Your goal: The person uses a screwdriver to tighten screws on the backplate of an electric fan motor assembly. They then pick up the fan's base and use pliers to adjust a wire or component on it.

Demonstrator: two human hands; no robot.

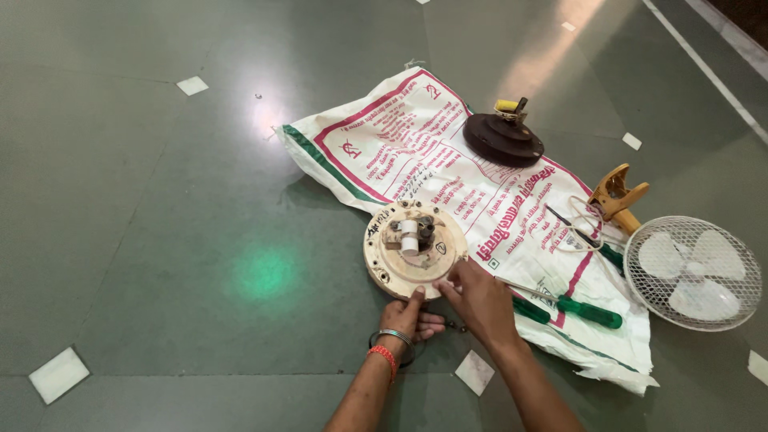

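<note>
A round cream-coloured fan motor housing (396, 260) with a white cylinder and dark parts at its middle lies at the edge of a printed white sack (448, 160) spread on the floor. My left hand (410, 316) grips its near rim from below, thumb on top. My right hand (478, 294) pinches the near right rim with its fingertips. Bangles and a red thread are on my left wrist.
A dark round motor part (504, 138) with a yellow piece sits at the sack's far end. Two green-handled screwdrivers (588, 310) lie to the right, near a white wire loop (578, 228), a yellow clamp (620, 196) and a small white table fan (692, 272).
</note>
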